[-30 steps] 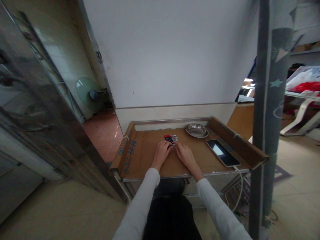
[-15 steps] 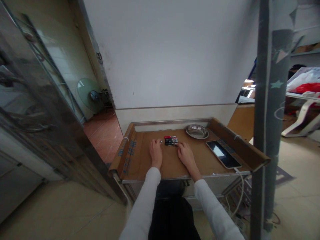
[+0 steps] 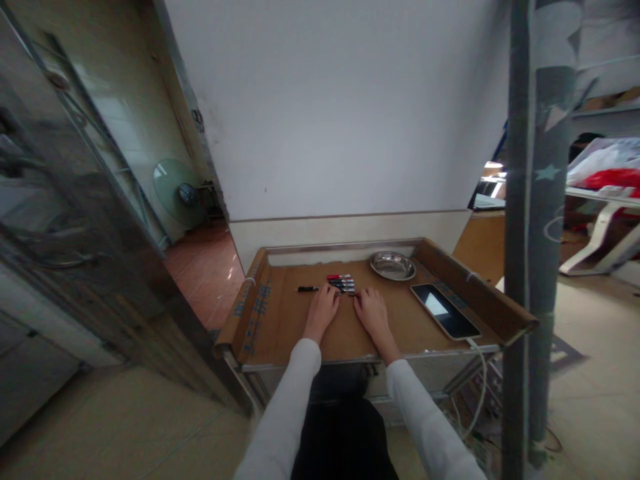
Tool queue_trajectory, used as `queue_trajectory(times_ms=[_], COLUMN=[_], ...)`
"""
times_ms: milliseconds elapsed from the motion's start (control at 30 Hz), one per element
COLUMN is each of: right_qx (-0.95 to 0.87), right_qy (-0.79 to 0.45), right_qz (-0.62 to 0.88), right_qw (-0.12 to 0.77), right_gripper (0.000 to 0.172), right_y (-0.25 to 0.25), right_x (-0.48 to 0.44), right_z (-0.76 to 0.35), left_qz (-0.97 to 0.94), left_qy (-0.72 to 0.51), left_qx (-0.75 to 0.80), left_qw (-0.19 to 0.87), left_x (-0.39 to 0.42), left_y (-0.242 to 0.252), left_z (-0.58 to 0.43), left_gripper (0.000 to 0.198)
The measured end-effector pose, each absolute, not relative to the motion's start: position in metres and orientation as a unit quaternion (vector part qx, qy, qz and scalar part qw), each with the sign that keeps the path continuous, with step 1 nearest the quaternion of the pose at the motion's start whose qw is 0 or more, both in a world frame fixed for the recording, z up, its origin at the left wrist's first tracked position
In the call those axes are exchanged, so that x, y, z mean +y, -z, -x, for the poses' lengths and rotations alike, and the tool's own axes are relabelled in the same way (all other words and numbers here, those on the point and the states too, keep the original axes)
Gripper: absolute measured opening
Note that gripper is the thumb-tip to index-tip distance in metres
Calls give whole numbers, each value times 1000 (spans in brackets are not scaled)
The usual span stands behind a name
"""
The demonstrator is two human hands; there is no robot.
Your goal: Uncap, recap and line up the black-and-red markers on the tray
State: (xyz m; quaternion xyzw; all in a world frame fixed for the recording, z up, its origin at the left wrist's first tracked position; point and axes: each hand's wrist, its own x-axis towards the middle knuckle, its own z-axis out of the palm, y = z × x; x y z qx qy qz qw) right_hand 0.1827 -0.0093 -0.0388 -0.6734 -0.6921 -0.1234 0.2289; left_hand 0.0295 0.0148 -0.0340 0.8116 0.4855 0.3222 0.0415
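Several markers lie side by side on the cardboard-covered table [image 3: 285, 327], a red marker [image 3: 339, 277] at the far side and dark markers [image 3: 345, 285] nearer. One black marker [image 3: 309, 289] rests apart, just left of the row. My left hand [image 3: 324, 310] is at the row's near left end, its fingers closed around something small and dark that I cannot make out. My right hand [image 3: 371, 312] has its fingertips at the near right end of the row, by the tip of the nearest dark marker; its grip is too small to tell.
A round metal bowl [image 3: 393, 266] stands at the back right of the table. A phone [image 3: 446, 312] with a white cable lies at the right. Raised cardboard edges flank both sides, and a wall rises behind.
The black marker now lies left of the row, where my left hand was. My left hand has moved right and nearer, to the row's near end. My right hand has barely moved.
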Motion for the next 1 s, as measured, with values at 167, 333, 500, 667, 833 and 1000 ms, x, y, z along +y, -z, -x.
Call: queue_trajectory(times_ms=[167, 333, 500, 667, 833, 1000], right_qx=[-692, -720, -736, -753, -785, -783], right_qy=[115, 107, 88, 61, 14, 13], right_qz=[681, 654, 637, 607, 536, 530], right_qw=[210, 206, 212, 246, 310, 326], right_gripper=[18, 19, 17, 16, 15, 16], right_y=[38, 36, 36, 37, 39, 39], right_x=[-7, -7, -7, -4, -2, -4], right_z=[-182, -181, -181, -182, -185, -185], left_qz=[-814, -819, -821, -825, -817, -818], left_qy=[-315, -323, -332, -335, -370, -383], left_qx=[486, 471, 457, 436, 401, 394], left_qw=[45, 61, 84, 130, 189, 170], left_x=[16, 14, 17, 19, 16, 16], left_y=[35, 31, 35, 37, 34, 34], left_z=[-28, -27, -27, -27, -27, -28], left_gripper=[11, 8, 9, 9, 11, 19])
